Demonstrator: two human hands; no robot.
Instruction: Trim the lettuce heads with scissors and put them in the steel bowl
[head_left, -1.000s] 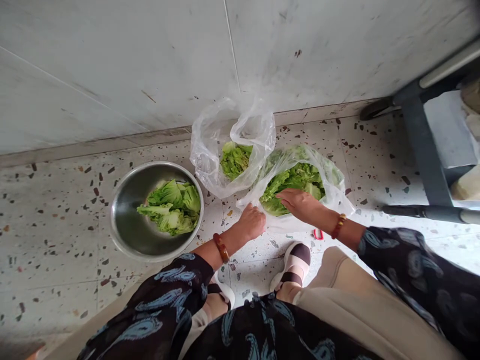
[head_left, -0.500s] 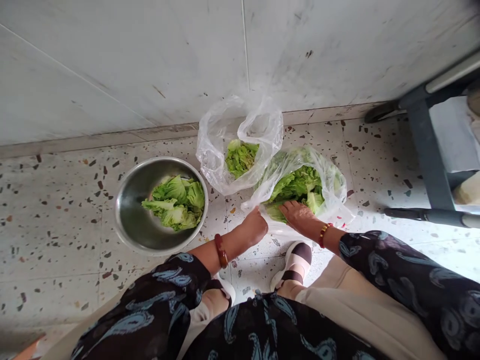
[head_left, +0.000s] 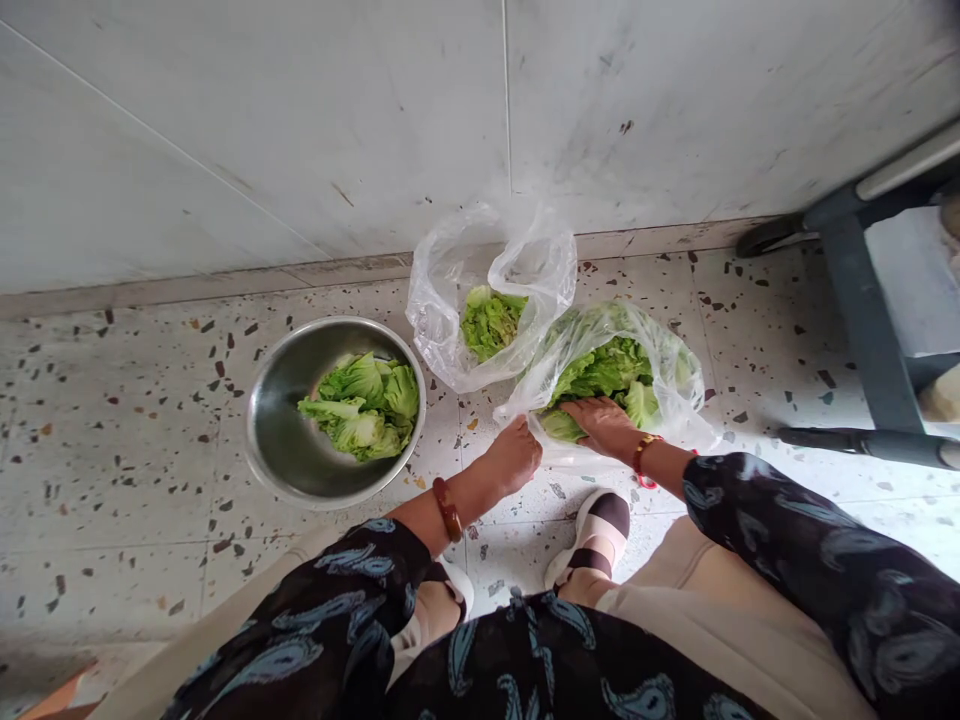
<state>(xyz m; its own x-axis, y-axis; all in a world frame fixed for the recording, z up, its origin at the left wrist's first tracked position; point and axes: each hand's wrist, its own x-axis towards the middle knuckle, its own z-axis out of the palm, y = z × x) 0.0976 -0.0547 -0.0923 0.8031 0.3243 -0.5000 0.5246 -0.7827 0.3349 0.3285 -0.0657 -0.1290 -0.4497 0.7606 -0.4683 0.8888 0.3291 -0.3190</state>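
My left hand [head_left: 515, 455] is closed on the rim of a clear plastic bag [head_left: 679, 395] standing on the floor before me. Inside that bag lies a heap of green lettuce [head_left: 604, 370]. My right hand [head_left: 602, 427] reaches in at the bag's mouth and rests on the leaves; its fingertips are partly hidden among them, so I cannot make out whether it grips any. Left of the bags sits a steel basin [head_left: 281, 440] with several lettuce leaves [head_left: 367, 405] in its right half.
A second clear plastic bag [head_left: 431, 310] with some lettuce [head_left: 491, 322] stands behind, against the wall [head_left: 337, 120]. On the right is a grey wheeled cart [head_left: 862, 310]. My shoes [head_left: 600, 535] are close below the bags on the speckled floor [head_left: 135, 430].
The whole view has shifted slightly, so everything appears a little further right. My left hand keeps its hold on the bag, and my right hand stays on the lettuce, pushed in slightly.
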